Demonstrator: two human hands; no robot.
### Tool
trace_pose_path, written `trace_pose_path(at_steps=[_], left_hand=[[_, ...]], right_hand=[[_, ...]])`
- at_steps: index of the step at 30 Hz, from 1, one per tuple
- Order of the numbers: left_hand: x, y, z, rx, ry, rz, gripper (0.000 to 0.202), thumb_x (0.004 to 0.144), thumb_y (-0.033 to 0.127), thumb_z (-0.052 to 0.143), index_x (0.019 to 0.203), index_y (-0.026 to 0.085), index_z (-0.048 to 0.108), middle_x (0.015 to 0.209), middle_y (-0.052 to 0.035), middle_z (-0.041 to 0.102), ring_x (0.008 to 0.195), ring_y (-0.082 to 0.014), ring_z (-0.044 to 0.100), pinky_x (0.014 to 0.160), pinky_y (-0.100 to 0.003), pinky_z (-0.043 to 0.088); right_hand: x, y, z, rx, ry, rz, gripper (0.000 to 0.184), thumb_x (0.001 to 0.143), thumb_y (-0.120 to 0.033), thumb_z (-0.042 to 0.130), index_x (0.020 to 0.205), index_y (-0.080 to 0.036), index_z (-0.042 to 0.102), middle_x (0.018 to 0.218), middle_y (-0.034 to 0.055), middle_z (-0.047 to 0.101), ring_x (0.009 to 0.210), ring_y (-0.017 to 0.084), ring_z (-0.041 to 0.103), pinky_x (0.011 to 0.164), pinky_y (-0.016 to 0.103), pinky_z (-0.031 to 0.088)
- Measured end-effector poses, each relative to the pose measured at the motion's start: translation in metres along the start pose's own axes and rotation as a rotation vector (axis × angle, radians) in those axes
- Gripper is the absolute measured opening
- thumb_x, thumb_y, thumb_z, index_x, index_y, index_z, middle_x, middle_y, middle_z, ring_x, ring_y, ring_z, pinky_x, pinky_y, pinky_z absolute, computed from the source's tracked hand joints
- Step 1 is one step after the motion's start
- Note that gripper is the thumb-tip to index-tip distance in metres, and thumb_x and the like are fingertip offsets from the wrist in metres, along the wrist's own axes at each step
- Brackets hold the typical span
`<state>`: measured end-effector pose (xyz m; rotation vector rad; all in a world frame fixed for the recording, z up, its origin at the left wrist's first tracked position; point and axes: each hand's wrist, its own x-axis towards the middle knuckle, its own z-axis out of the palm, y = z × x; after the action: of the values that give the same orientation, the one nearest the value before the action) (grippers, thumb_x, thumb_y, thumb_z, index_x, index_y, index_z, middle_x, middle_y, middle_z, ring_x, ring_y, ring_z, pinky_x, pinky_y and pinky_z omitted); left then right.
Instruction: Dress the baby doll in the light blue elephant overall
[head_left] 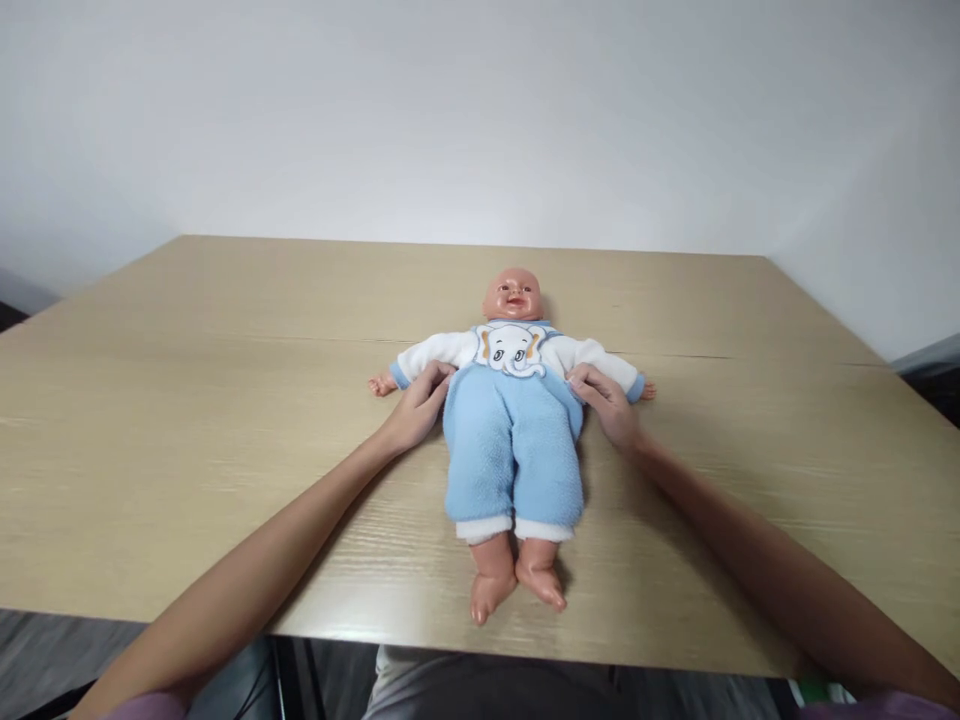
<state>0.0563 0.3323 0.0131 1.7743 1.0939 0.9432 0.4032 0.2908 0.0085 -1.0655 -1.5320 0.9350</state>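
Note:
A baby doll [517, 297] lies on its back on the wooden table, head toward the far side and bare feet toward me. It wears a white top [442, 349] with blue cuffs, an elephant face on the chest, and fuzzy blue trousers [484, 450] with white hems. My left hand [420, 405] is closed on the trousers' waist at the left side, below the doll's sleeve. At the opposite side of the waist, my right hand [606, 402] pinches the blue cloth with bent fingers. Both doll arms stretch outward; the cloth inside my fingers is hidden.
The light wooden table [225, 430] runs across the view, with its near edge just beyond the doll's feet. A thin seam crosses its surface. Behind it rises a pale wall [465, 120]. My lap [480, 690] and a grey floor show below the edge.

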Motion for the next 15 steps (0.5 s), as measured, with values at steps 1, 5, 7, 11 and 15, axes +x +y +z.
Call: trace_pose_path(at_steps=[1,5,7,11,15], left_hand=[[0.000,0.001,-0.001,0.003,-0.012,0.005,0.051,0.111,0.071,0.053,0.111,0.021,0.060,0.111,-0.0053,0.065,0.105,-0.0245,0.060,0.102,-0.039,0.051],[-0.001,0.003,-0.004,-0.007,-0.037,0.071,0.050,0.111,0.071,0.055,0.118,0.022,0.063,0.116,-0.0058,0.064,0.112,-0.0244,0.060,0.106,-0.037,0.049],[-0.001,0.003,-0.005,-0.031,-0.046,0.083,0.051,0.111,0.072,0.056,0.118,0.022,0.064,0.115,-0.0059,0.064,0.111,-0.0244,0.060,0.104,-0.036,0.049],[0.002,0.002,-0.007,-0.117,-0.047,0.095,0.051,0.106,0.072,0.067,0.114,0.022,0.066,0.110,-0.0056,0.063,0.103,-0.0231,0.059,0.096,-0.035,0.050],[0.004,0.007,-0.003,-0.222,-0.042,0.077,0.050,0.099,0.071,0.076,0.105,0.022,0.065,0.107,-0.0054,0.062,0.100,-0.0229,0.058,0.092,-0.035,0.050]], right_hand=[[0.000,0.002,0.004,0.070,0.052,0.008,0.052,0.102,-0.074,0.071,0.084,-0.027,0.059,0.085,0.0001,0.051,0.083,0.023,0.049,0.081,0.038,0.044],[0.003,0.009,0.018,0.341,0.239,0.097,0.052,0.094,-0.073,0.082,0.084,-0.028,0.058,0.082,-0.0012,0.047,0.078,0.021,0.045,0.078,0.036,0.049],[0.006,0.010,0.024,0.424,0.288,0.145,0.055,0.086,-0.074,0.089,0.084,-0.028,0.058,0.084,-0.0008,0.050,0.080,0.022,0.048,0.080,0.036,0.053],[0.010,0.012,0.029,0.438,0.318,0.199,0.059,0.079,-0.077,0.093,0.087,-0.028,0.061,0.086,-0.0004,0.057,0.084,0.022,0.056,0.086,0.038,0.059],[0.010,0.015,0.026,0.347,0.274,0.217,0.062,0.081,-0.082,0.086,0.090,-0.029,0.058,0.086,0.0003,0.059,0.087,0.024,0.061,0.090,0.041,0.062]])
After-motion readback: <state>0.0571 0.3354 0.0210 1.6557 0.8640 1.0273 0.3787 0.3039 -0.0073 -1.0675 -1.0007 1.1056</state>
